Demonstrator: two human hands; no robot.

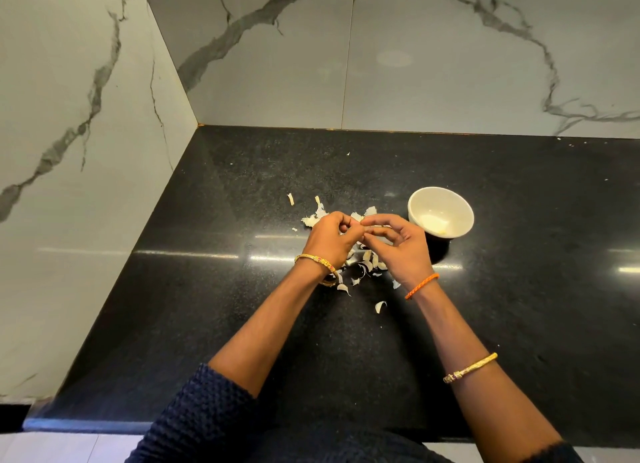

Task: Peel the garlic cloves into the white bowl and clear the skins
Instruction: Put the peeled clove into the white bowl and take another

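The black speckled tabletop (346, 341) is glossy and hard, so papery scraps should slide across it easily when swept. The white bowl (440, 212) serves as the landmark; it looks rigid and light enough to skid if knocked, and pale peeled pieces lie in its bottom. Just left of the bowl, the left hand (327, 239) and right hand (403, 246) meet, fingers curled and pinching together at a small garlic clove (360, 225), which is mostly hidden between the fingertips. A clove is probably firm but small and slick once bared, so it is best held at its ends while the skin is torn off. The garlic skins (363, 262) lie scattered left of the bowl, under and around the hands; they look featherlight, brittle and likely to drift. No brand, label or writing shows anywhere.
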